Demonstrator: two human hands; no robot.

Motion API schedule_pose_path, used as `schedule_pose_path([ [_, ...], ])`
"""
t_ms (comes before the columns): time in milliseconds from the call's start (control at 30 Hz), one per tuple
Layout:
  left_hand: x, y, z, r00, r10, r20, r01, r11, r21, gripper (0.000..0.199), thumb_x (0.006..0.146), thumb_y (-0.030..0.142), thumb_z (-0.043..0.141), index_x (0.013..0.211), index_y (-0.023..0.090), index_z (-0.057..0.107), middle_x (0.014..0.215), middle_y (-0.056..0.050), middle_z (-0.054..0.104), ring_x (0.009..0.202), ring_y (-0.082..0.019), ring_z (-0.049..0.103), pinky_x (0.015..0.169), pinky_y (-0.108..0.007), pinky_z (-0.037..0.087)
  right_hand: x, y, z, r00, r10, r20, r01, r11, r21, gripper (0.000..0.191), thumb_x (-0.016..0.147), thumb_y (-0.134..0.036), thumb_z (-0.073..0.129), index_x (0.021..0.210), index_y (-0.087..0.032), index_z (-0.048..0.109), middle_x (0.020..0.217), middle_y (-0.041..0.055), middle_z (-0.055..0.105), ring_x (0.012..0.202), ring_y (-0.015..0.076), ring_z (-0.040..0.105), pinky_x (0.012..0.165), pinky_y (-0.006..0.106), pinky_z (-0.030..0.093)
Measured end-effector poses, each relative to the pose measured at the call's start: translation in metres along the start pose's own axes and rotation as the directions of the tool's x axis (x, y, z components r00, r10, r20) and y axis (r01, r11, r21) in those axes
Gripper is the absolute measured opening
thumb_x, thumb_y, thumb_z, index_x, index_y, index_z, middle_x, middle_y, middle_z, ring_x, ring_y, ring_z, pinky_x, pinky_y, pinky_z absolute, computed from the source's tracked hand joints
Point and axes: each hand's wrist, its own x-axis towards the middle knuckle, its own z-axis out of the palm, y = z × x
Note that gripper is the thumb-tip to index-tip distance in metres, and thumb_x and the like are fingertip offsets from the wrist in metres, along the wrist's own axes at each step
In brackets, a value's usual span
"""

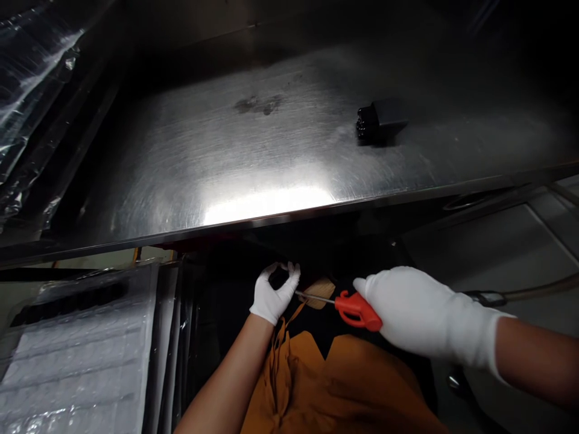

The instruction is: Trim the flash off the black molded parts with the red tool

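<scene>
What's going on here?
A person wearing white gloves and an orange apron is holding a red screwdriver in the right hand. Its tip points toward the left hand, which is curled into a ring, though I can't tell if it's pinching anything. A small tan piece sits just past the tip. Beyond the hands is a steel table with a black block on it, and bubble wrap lies to the left.

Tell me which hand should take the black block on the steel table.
Left, probably: the right hand is gripping a screwdriver, while the left hand shows no tool, its fingers curled in a ring. The black block does lie more to the right, though.
</scene>
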Motion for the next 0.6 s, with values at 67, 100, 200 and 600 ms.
schedule_pose_path([
  [67, 0.000, 0.000, 0.000, 1.000, 0.007, 0.003, -0.007, 1.000, -0.001, 0.003, 0.089, 0.014, 0.051, 0.091, 0.014, 0.053, 0.079, -0.004, 0.056, 0.080, -0.017, 0.067, 0.084, -0.038, 0.063, -0.001, 0.000, -0.001, 1.000, -0.013, 0.019, 0.012, 1.000, 0.014, 0.019, 0.071, -0.014, 0.050, 0.085, -0.019, 0.062, 0.075, 0.0082, 0.066, 0.066, 0.0293, 0.065, 0.057, 0.034, 0.036],
  [100, 0.000, 0.000, 0.000, 1.000, 0.016, 0.002, -0.016, 1.000, 0.010, 0.003, 0.089, 0.015, 0.051, 0.091, 0.014, 0.053, 0.079, -0.003, 0.057, 0.080, -0.016, 0.067, 0.084, -0.037, 0.063, -0.001, -0.001, -0.002, 1.000, -0.004, 0.007, 0.004, 1.000, 0.008, 0.020, 0.071, -0.014, 0.050, 0.086, -0.019, 0.062, 0.075, 0.0084, 0.067, 0.066, 0.0292, 0.065, 0.057, 0.034, 0.036],
  [200, -0.001, 0.000, 0.001, 0.999, 0.038, 0.005, -0.038, 0.998, 0.051, 0.004, 0.089, 0.015, 0.049, 0.089, 0.014, 0.053, 0.078, -0.003, 0.057, 0.079, -0.015, 0.066, 0.084, -0.036, 0.064, -0.002, -0.002, -0.005, 1.000, 0.006, -0.015, -0.006, 1.000, 0.023, 0.019, 0.072, -0.014, 0.050, 0.086, -0.019, 0.061, 0.076, 0.0080, 0.067, 0.066, 0.0272, 0.064, 0.056, 0.032, 0.035],
  [600, 0.000, 0.002, -0.002, 1.000, 0.020, 0.013, -0.020, 1.000, 0.007, 0.004, 0.090, 0.017, 0.052, 0.089, 0.015, 0.054, 0.077, -0.003, 0.056, 0.077, -0.016, 0.066, 0.081, -0.038, 0.064, 0.004, -0.001, -0.012, 0.999, 0.042, -0.020, -0.041, 0.997, 0.058, 0.014, 0.075, -0.019, 0.051, 0.083, -0.019, 0.062, 0.074, 0.0083, 0.066, 0.064, 0.0263, 0.064, 0.056, 0.032, 0.037],
])
